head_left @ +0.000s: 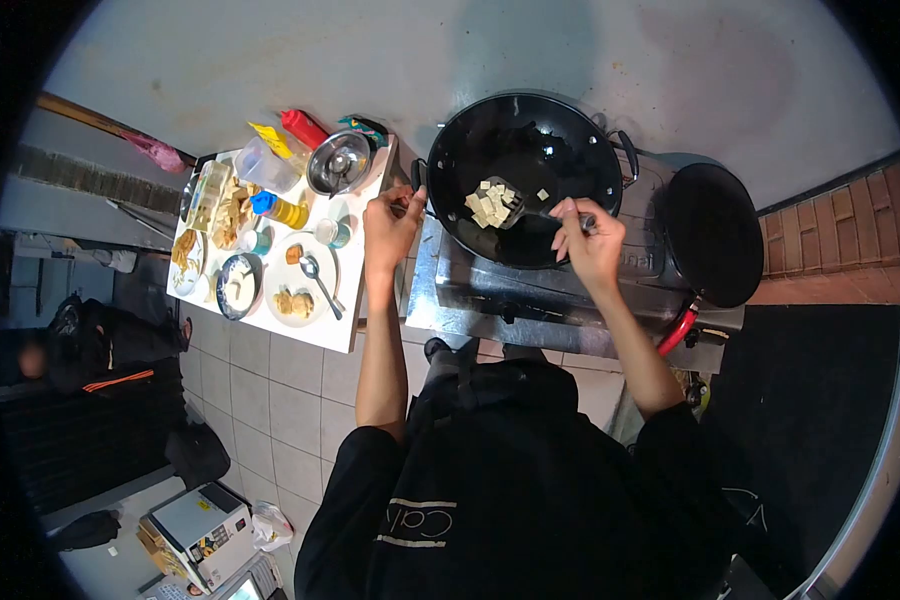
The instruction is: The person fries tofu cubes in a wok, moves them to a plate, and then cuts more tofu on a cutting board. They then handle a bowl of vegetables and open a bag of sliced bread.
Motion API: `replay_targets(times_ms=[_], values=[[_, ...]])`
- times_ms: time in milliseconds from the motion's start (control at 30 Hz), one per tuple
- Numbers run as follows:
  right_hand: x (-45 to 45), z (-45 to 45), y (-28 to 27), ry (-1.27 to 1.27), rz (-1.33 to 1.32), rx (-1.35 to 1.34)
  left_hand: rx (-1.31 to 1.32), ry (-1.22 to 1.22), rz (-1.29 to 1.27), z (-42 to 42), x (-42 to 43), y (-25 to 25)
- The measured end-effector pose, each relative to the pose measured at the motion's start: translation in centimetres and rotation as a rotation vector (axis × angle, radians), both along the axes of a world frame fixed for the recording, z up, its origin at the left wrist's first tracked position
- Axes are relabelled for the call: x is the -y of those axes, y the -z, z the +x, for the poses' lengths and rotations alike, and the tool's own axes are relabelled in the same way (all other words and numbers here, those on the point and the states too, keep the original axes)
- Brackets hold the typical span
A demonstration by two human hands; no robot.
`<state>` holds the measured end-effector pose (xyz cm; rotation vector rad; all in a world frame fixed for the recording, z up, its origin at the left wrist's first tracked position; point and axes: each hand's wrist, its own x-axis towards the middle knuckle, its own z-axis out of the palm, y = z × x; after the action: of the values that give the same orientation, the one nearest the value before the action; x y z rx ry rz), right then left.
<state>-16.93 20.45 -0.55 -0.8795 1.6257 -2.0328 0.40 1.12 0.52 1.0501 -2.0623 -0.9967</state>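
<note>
A large black wok (570, 140) sits on the metal stove (450, 275). Pale diced cubes (490, 204) lie together in its lower left part on the head of a spatula (515, 210); one loose cube (543, 195) lies to their right. My right hand (592, 235) is closed round the spatula's handle at the wok's lower right. At the wok's left side, my left hand (394, 222) is closed beside the wok's left handle (419, 175); its fingers partly hide what they grip.
Left of the stove, a white table (315, 330) bears a steel bowl (339, 163), a plate (315, 262) with a spoon, cups and bottles. A black pan (715, 235) with a red handle is at the right. Another person (120, 345) is at the far left.
</note>
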Motion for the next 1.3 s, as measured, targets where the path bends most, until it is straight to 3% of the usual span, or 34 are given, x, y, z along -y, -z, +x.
replay_targets(times_ms=[300,1033,1300], values=[[1.8,4.4,-0.5,0.159,-0.096,-0.126,0.006,0.013,0.002,0.1,0.0,0.2],[0.7,5.3,-0.7,0.139,-0.111,-0.241,0.017,-0.016,-0.026,0.2,0.2,0.4],[0.9,5.9,-0.2,0.144,-0.174,-0.153,0.007,-0.017,-0.027,0.1,0.3,1.1]])
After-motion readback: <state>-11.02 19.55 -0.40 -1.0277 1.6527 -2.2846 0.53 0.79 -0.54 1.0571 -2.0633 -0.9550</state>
